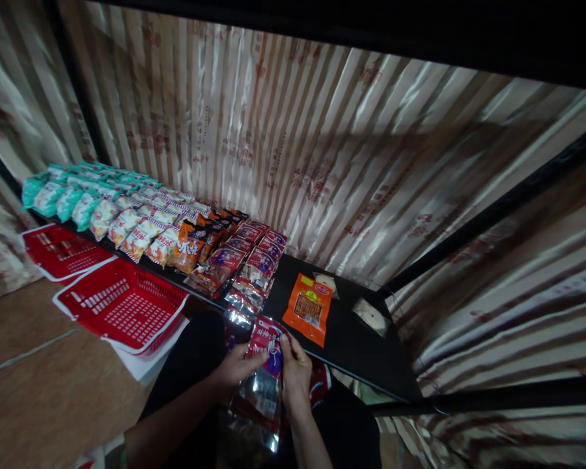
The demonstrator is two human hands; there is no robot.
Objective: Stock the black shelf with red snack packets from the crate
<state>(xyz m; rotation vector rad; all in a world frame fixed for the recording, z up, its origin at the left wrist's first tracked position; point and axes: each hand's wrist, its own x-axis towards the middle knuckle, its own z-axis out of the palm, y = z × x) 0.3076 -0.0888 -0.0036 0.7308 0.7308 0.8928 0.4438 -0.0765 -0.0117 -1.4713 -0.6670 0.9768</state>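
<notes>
Both hands are engaged at the lower centre of the frame. The left hand (237,370) grips a red packet (264,335) at its left side, thumb across the front; the right hand (297,374) grips the same packet along its right edge. The packet is held in front of the near edge of a black shelf (356,355), its clear lower part hanging between the wrists.

Rows of similar red packets (262,260) lie on the shelf at centre. To their right lie an orange packet (308,309) and two pale items (371,317), contents not legible. To their left, running toward the left of the frame, stand orange-and-black bags (186,249), white bags (144,236) and teal bags (68,200). Two red baskets (122,305) are below the shelf at left. A striped curtain (224,117) hangs behind.
</notes>
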